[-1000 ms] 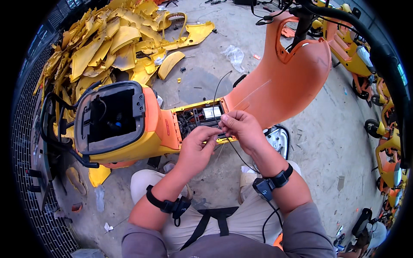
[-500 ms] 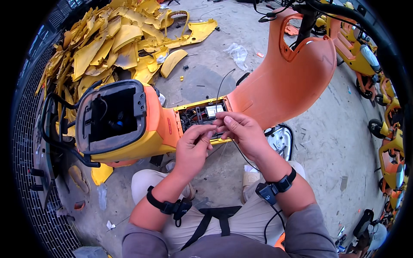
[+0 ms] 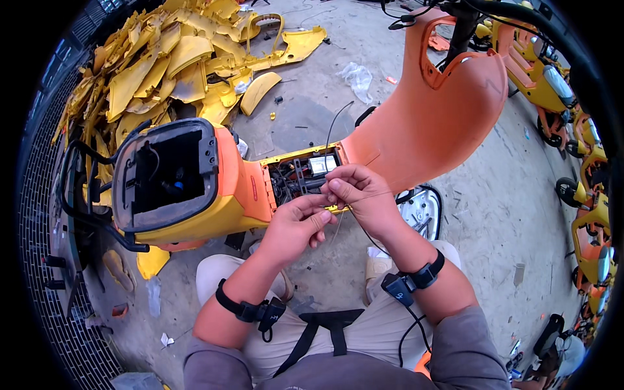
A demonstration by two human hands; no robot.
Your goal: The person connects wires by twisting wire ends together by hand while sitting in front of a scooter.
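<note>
In front of my knees lies an orange and yellow scooter body (image 3: 244,188), its floorboard compartment (image 3: 305,170) uncovered. Wires, connectors and a silver-labelled box (image 3: 322,164) show inside it. My right hand (image 3: 361,198) is over the compartment's near right edge, thumb and fingers pinched on a thin black cable (image 3: 332,127). One end of the cable sticks up beyond the hand; the rest hangs below toward my right knee. My left hand (image 3: 294,229) is just left of it, thumb against the fingers; whatever sits in that pinch is too small to make out.
A black-rimmed open seat bucket (image 3: 211,195) stands at the left. The curved orange front shield (image 3: 429,123) rises at the right. Yellow plastic panels (image 3: 156,65) are heaped at the far left. More scooters (image 3: 591,227) line the right side. A metal-plated part (image 3: 421,211) lies beyond my right wrist.
My left hand has dropped slightly and its thumb has turned, with the fingertips a little farther from the right hand. The right hand has shifted slightly left, still pinching the cable.
</note>
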